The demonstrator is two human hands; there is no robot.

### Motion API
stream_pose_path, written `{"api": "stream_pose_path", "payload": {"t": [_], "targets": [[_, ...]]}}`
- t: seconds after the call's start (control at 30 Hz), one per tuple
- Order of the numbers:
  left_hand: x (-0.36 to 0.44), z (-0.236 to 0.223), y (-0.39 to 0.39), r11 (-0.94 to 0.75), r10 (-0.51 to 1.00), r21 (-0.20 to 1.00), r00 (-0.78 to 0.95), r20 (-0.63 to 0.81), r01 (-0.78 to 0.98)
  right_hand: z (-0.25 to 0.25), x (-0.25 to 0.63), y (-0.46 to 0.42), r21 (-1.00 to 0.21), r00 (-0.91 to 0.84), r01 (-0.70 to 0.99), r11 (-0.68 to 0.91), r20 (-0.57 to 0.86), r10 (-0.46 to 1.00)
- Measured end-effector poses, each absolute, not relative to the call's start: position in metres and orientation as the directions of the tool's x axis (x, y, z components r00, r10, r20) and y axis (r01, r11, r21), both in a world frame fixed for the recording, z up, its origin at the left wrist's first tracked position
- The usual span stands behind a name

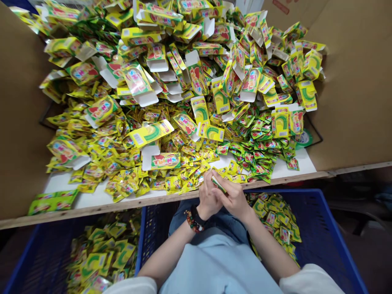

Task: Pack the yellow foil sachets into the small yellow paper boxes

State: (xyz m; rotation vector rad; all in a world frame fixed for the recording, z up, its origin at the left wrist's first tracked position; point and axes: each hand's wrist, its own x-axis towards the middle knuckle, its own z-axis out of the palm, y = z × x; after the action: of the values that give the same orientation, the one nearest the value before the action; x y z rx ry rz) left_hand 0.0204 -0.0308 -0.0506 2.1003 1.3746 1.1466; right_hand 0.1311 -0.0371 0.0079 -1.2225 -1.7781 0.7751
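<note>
As a seated worker (217, 261) brings both bare hands together just above the wooden front edge (101, 207) of a white counter (294, 165), the right hand (234, 200) curls narrowly around a small green-and-yellow foil packet (219, 184), pinching it between fingers and thumb. The left hand (208, 198), its fingers folded close beside the packet, presses against the right; whether it shares the grip cannot be told. A brown-and-red beaded bracelet (193, 222) and a black wristband (197, 214) circle the left wrist.

Loose, glossy yellow-and-green sachets (165, 179) spread across the counter, the nearest just beside the hands. Behind them rises a heap of flat, printed yellow-and-green paperboard cartons (196, 77) with white tuck flaps, hemmed in by tall brown corrugated cardboard walls (352, 81). A round green-and-white roll of tape (303, 138) lies at the heap's right edge, and a few flat green packs (52, 202) rest at the counter's near left corner.

Below the counter, two blue plastic mesh crates stand on either side of the worker's denim-covered lap (196, 216): the left crate (45, 253) and the right crate (318, 228), each partly filled with similar yellow-and-green packets (101, 257).
</note>
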Motion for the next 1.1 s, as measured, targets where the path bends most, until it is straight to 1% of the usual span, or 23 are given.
{"api": "stream_pose_path", "payload": {"t": [0.1, 0.13, 0.2, 0.23, 0.27, 0.3, 0.33, 0.37, 0.4, 0.43, 0.5, 0.57, 0.63, 0.7, 0.8, 0.9, 0.97, 1.0, 1.03, 1.1], "targets": [[0.019, -0.044, -0.032, -0.477, 0.873, 0.681, 0.214, 0.438, 0.555, 0.009, 0.134, -0.044, -0.770, -0.217, 0.495, 0.402, 0.338, 0.916], [0.016, -0.038, -0.032, -0.509, 0.858, 0.674, 0.254, 0.446, 0.536, 0.012, 0.140, -0.049, -0.747, -0.229, 0.532, 0.398, 0.326, 0.917], [0.005, -0.023, -0.028, -0.576, 0.816, 0.647, 0.391, 0.425, 0.499, 0.022, 0.162, -0.063, -0.662, -0.225, 0.676, 0.322, 0.231, 0.947], [-0.003, -0.015, -0.024, -0.595, 0.799, 0.629, 0.454, 0.395, 0.501, 0.027, 0.177, -0.070, -0.583, -0.199, 0.773, 0.251, 0.154, 0.968], [-0.012, -0.008, -0.017, -0.598, 0.794, 0.604, 0.490, 0.360, 0.526, 0.031, 0.193, -0.076, -0.464, -0.136, 0.871, 0.159, 0.084, 0.987], [-0.021, -0.002, -0.009, -0.585, 0.806, 0.568, 0.490, 0.331, 0.578, 0.033, 0.208, -0.078, -0.346, -0.078, 0.934, 0.085, 0.037, 0.996], [-0.029, 0.003, 0.001, -0.554, 0.832, 0.520, 0.457, 0.315, 0.650, 0.033, 0.221, -0.077, -0.258, -0.044, 0.965, 0.045, 0.009, 0.999], [-0.035, 0.007, 0.012, -0.511, 0.859, 0.456, 0.412, 0.305, 0.728, 0.031, 0.229, -0.071, -0.209, -0.033, 0.977, 0.036, 0.015, 0.999], [-0.040, 0.009, 0.024, -0.469, 0.878, 0.381, 0.376, 0.295, 0.797, 0.028, 0.233, -0.060, -0.201, -0.052, 0.978, 0.061, 0.050, 0.997], [-0.041, 0.010, 0.036, -0.441, 0.888, 0.307, 0.361, 0.284, 0.844, 0.022, 0.232, -0.044, -0.227, -0.086, 0.968, 0.108, 0.105, 0.991], [-0.035, 0.011, 0.057, -0.463, 0.877, 0.193, 0.416, 0.239, 0.865, 0.009, 0.218, -0.004, -0.315, -0.145, 0.926, 0.209, 0.215, 0.966], [-0.021, 0.011, 0.072, -0.532, 0.842, 0.141, 0.505, 0.189, 0.835, -0.002, 0.197, 0.037, -0.403, -0.199, 0.868, 0.289, 0.251, 0.947], [-0.006, 0.009, 0.081, -0.587, 0.808, 0.115, 0.570, 0.148, 0.801, -0.011, 0.180, 0.069, -0.526, -0.220, 0.787, 0.323, 0.250, 0.943], [0.003, 0.005, 0.087, -0.621, 0.783, 0.102, 0.612, 0.108, 0.777, -0.015, 0.173, 0.084, -0.611, -0.200, 0.727, 0.314, 0.248, 0.948], [0.006, -0.002, 0.094, -0.659, 0.752, 0.113, 0.657, 0.055, 0.744, -0.017, 0.179, 0.080, -0.669, -0.109, 0.696, 0.261, 0.261, 0.959], [0.000, -0.002, 0.098, -0.663, 0.747, 0.127, 0.663, 0.052, 0.738, -0.012, 0.193, 0.061, -0.734, -0.048, 0.642, 0.224, 0.252, 0.966], [-0.003, 0.005, 0.097, -0.634, 0.771, 0.189, 0.630, 0.090, 0.750, -0.005, 0.199, 0.049, -0.790, -0.074, 0.569, 0.230, 0.229, 0.971], [-0.004, 0.010, 0.094, -0.616, 0.784, 0.256, 0.610, 0.112, 0.745, -0.002, 0.200, 0.044, -0.834, -0.098, 0.503, 0.227, 0.206, 0.974], [-0.004, 0.015, 0.091, -0.599, 0.792, 0.346, 0.596, 0.129, 0.722, 0.002, 0.199, 0.040, -0.883, -0.120, 0.419, 0.210, 0.176, 0.977], [-0.004, 0.025, 0.084, -0.562, 0.788, 0.552, 0.601, 0.133, 0.616, 0.007, 0.194, 0.035, -0.965, -0.153, 0.230, 0.125, 0.091, 0.984]]}}
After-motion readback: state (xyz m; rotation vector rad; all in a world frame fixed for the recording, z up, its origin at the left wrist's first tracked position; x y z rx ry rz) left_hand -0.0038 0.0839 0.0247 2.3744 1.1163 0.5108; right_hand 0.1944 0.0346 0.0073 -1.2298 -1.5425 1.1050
